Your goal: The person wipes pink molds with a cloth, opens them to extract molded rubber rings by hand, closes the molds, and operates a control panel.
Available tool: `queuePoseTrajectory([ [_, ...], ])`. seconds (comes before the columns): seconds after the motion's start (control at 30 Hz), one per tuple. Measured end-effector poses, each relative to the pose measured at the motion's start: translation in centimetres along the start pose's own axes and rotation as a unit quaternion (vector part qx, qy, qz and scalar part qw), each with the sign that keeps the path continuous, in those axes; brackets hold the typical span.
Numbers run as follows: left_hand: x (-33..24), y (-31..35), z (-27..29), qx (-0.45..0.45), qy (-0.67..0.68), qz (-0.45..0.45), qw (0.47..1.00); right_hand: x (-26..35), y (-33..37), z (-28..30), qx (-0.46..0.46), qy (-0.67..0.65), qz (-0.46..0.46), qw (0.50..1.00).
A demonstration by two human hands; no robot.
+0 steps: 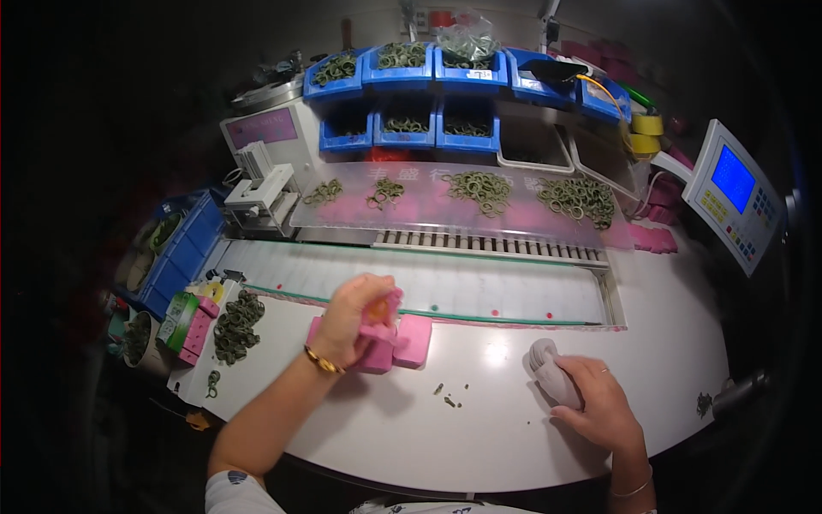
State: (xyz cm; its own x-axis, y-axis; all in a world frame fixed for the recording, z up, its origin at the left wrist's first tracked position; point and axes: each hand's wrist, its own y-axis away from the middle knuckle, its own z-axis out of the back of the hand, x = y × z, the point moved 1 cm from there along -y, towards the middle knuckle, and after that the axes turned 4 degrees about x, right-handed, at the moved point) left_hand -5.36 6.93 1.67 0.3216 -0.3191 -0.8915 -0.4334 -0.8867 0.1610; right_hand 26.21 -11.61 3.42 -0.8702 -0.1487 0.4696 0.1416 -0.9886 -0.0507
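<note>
Pink piece point(392, 310): gripped in the left hand point(349, 321), fingers closed on it, raised above the table point(479, 445); an orange patch is seen inside.

Pink blocks point(414, 343): set on the table beneath and beside the left hand, partly hidden by it.

Grey piece point(552, 381): set on the table, well to the right; clasped between thumb and fingers of the right hand point(604, 403).

Scraps point(449, 401): dark green, scattered on the table between the two hands.

Ring pile point(238, 327): dark green, heaped at the table's left; flanked on its outer side by a green box point(177, 321) and a pink strip point(197, 332).

Belt point(325, 271): white, green-edged, laid across beyond the hands; backed by rollers point(479, 247), which are partly covered by a clear sheet point(419, 201). Four clusters of green rings point(479, 190) are borne on the sheet.

Blue bins point(467, 75): ranked in two tiers at the back, several filled with rings; one is topped by a plastic bag point(467, 36).

Sides: a white machine point(295, 128) and blue crate point(180, 248) are placed at left; a keypad panel point(736, 193) is mounted at right, near yellow rolls point(646, 126).
</note>
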Motion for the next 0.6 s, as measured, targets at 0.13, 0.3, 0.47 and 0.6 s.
queuePoseTrajectory([
  [0.13,3.8,1.0,-4.3,0.017,0.087,0.022,0.996,0.6,0.1,-0.3,0.03,-0.022,-0.023,0.999],
  [0.3,7.1,1.8,-7.5,0.036,0.087,0.068,0.993,3.2,-0.8,0.6,-0.14,0.11,0.104,0.979],
  [0.47,7.2,2.7,-9.0,0.06,-0.027,-0.037,0.997,6.6,-1.1,-0.5,-0.145,0.194,0.224,0.944],
  [0.6,7.5,2.7,-8.8,0.01,-0.024,-0.045,0.999,6.0,-0.6,-1.1,-0.124,0.24,0.232,0.935],
])
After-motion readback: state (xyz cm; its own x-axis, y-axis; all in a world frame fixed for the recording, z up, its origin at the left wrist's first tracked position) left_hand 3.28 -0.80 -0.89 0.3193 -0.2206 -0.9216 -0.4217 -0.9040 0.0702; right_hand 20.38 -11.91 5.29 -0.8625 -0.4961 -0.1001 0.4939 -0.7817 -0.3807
